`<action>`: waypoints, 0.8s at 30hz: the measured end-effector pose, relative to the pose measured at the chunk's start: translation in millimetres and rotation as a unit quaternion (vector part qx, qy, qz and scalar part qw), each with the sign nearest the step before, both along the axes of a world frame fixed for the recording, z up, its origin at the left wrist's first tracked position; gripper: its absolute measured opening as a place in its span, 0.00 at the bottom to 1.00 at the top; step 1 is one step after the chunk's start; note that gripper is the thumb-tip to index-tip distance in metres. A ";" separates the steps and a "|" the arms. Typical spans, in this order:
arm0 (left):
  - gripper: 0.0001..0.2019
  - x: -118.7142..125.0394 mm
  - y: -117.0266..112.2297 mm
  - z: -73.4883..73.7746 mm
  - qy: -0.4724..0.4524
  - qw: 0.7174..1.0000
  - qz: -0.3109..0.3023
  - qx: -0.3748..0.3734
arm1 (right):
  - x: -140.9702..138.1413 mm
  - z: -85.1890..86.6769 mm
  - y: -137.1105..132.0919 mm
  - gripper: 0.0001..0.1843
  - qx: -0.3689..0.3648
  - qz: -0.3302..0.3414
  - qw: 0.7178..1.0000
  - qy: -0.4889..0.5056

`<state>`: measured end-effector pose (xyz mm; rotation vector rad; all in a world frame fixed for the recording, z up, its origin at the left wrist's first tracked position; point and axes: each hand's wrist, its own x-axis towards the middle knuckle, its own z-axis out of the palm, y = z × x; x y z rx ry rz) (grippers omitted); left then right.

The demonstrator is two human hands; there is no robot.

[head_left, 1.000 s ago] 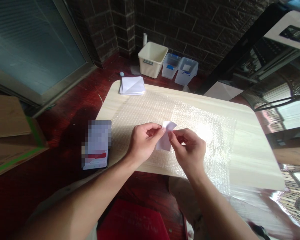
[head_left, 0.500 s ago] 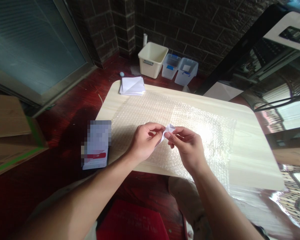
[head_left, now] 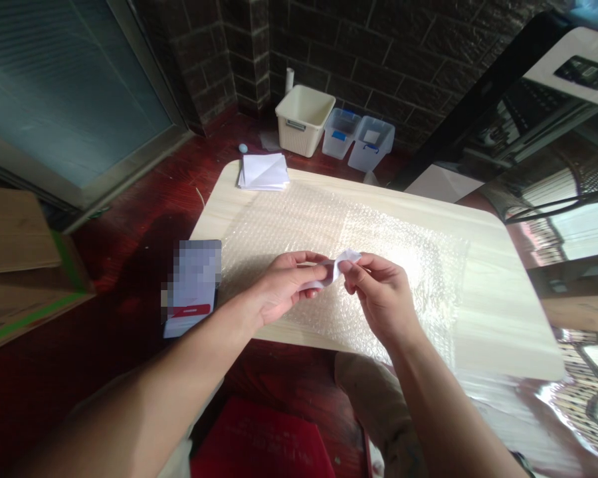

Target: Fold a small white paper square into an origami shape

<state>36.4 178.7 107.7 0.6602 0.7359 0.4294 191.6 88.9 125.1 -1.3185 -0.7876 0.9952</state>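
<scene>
Between my two hands is a small piece of folded white paper (head_left: 347,255), held above a sheet of bubble wrap (head_left: 309,212) on the pale wooden table (head_left: 508,292). My left hand (head_left: 286,284) pinches the paper's left part between thumb and fingers, with some of it showing below the thumb. The right end is gripped by my right hand (head_left: 379,285), thumb on top and fingers curled beneath. My fingers cover much of the paper, so its full folded shape is hidden.
A stack of white paper sheets (head_left: 264,171) lies at the table's far left corner. A phone (head_left: 192,289) is at the left edge. Beyond the table stand a cream bin (head_left: 303,126) and two clear boxes (head_left: 371,146). A cardboard box (head_left: 20,232) sits at far left.
Both hands have shifted slightly; the right one moved a little to the right. The left thumb now lies straighter along the paper, which looks bent and more stretched out between the hands.
</scene>
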 end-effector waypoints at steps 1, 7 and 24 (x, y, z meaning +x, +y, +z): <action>0.15 0.8 -0.3 -0.6 0.006 1.000 0.020 -0.009 | -0.2 0.8 -0.3 0.11 0.001 0.003 1.000 -0.020; 0.14 4.0 -2.4 0.8 0.037 0.996 0.084 -0.002 | -0.3 -1.8 -3.2 0.11 0.008 0.001 0.988 -0.156; 0.11 5.3 -14.6 1.7 -0.004 0.998 0.066 0.020 | 0.1 -4.2 -2.0 0.17 -0.050 -0.010 0.989 -0.141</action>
